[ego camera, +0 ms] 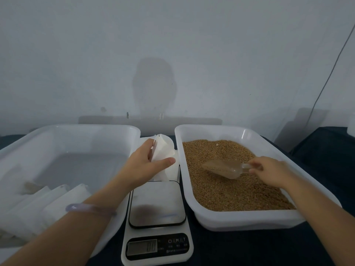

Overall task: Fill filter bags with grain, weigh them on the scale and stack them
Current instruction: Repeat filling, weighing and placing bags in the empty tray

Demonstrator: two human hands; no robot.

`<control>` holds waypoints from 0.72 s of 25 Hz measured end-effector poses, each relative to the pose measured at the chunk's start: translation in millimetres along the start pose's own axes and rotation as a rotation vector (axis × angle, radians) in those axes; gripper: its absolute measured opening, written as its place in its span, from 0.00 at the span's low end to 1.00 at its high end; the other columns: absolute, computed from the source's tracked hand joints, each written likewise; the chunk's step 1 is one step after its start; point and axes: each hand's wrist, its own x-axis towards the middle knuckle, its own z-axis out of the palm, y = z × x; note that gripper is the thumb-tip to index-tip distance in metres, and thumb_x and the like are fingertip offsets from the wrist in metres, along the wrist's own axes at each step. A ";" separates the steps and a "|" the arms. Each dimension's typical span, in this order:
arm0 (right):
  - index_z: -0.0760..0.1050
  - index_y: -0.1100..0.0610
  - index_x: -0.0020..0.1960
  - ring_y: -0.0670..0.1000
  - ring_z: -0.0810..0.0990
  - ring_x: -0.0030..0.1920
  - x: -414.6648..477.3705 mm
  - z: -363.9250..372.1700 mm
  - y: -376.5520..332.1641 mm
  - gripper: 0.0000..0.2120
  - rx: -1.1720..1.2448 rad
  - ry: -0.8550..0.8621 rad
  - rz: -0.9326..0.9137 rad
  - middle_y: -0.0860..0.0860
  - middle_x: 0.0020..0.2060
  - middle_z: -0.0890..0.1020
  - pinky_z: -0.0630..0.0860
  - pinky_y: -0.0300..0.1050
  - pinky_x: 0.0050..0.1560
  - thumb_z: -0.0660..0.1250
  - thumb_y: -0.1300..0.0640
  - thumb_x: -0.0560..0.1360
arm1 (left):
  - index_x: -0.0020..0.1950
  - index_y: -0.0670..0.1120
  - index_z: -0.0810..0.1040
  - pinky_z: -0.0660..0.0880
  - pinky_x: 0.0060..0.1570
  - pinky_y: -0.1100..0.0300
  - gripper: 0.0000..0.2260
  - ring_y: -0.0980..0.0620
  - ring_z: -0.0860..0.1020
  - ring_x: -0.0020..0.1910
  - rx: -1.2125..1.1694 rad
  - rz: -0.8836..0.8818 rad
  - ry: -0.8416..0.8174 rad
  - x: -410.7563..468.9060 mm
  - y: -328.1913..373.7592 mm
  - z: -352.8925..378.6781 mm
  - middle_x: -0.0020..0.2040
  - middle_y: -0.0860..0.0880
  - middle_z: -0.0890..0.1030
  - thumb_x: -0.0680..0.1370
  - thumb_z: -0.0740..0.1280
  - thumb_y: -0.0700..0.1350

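A pale grey wall (76, 54) fills the upper view, with 1 darker rounded shadow (153, 83) at its middle. Just below the shadow, a low grey strip (192, 120) runs along the wall's foot. Far right of the shadow, 1 thin cable (326, 79) slants down. Well below the shadow lies dark blue cloth (249, 246); down to its left is my lilac bangle (90, 208).

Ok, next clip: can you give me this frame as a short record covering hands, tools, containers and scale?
left hand: holds a white filter bag between the tubs, beyond the scale
right hand: grips the clear scoop by its handle, its bowl lying in the grain
right tub: holds the brown grain
left tub: white bags stacked at its near end
scale: between the tubs; display digits unreadable
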 end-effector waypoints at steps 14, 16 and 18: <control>0.73 0.51 0.64 0.47 0.76 0.53 -8.1 -1.8 -5.5 0.16 0.237 -0.042 0.009 0.49 0.58 0.79 0.72 0.46 0.57 0.65 0.53 0.77 | 0.56 0.52 0.68 0.79 0.41 0.59 0.18 0.54 0.78 0.46 0.113 0.137 -0.111 10.2 62.7 75.8 0.47 0.55 0.76 0.72 0.71 0.56; 0.72 0.53 0.66 0.51 0.79 0.50 -10.5 -4.4 -5.1 0.16 0.312 0.001 0.054 0.49 0.53 0.80 0.74 0.40 0.45 0.62 0.53 0.78 | 0.55 0.51 0.68 0.74 0.58 0.46 0.18 0.49 0.77 0.51 0.116 0.095 -0.078 9.1 51.1 92.5 0.44 0.57 0.75 0.72 0.71 0.55; 0.72 0.54 0.65 0.52 0.79 0.47 -12.5 -8.1 -5.5 0.16 0.402 0.066 0.076 0.48 0.47 0.79 0.71 0.37 0.38 0.61 0.52 0.79 | 0.55 0.54 0.67 0.66 0.65 0.40 0.18 0.48 0.76 0.53 0.155 0.061 -0.043 9.9 40.7 99.6 0.42 0.60 0.73 0.71 0.71 0.54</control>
